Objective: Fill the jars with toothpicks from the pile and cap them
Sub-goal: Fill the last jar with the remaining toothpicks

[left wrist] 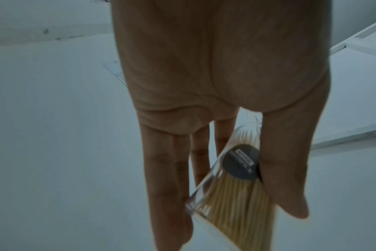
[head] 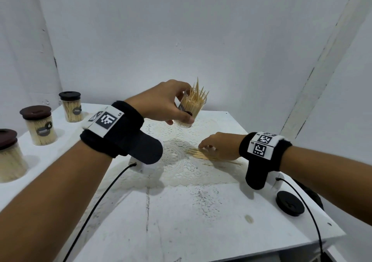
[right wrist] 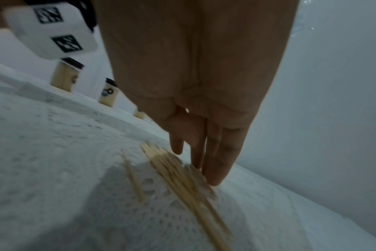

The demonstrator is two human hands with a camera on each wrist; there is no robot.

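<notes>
While left grip (head: 171, 103) clasps jar (head: 191, 109), right grip (head: 217, 147), fingers extended, touches toothpicks (head: 201, 154) on lace-covered white table (head: 181, 221).

1. The jar (left wrist: 232, 183) in the left hand (left wrist: 215, 76) bore a round dark label (left wrist: 242, 162) with white print, too blurred to read.
2. Both wristbands carried square black-and-white code tags: left wristband (head: 106, 119), right wristband (head: 259, 148).
3. The capped jars' labels (head: 44, 130) at 9 o'clock were too small to read.

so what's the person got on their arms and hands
Bare hands and forearms, no sleeves or gloves. Each wrist wears a black fabric band with a black tongue-shaped flap, topped by a white block with black square-code markers. A thin black cable trails from each.
</notes>
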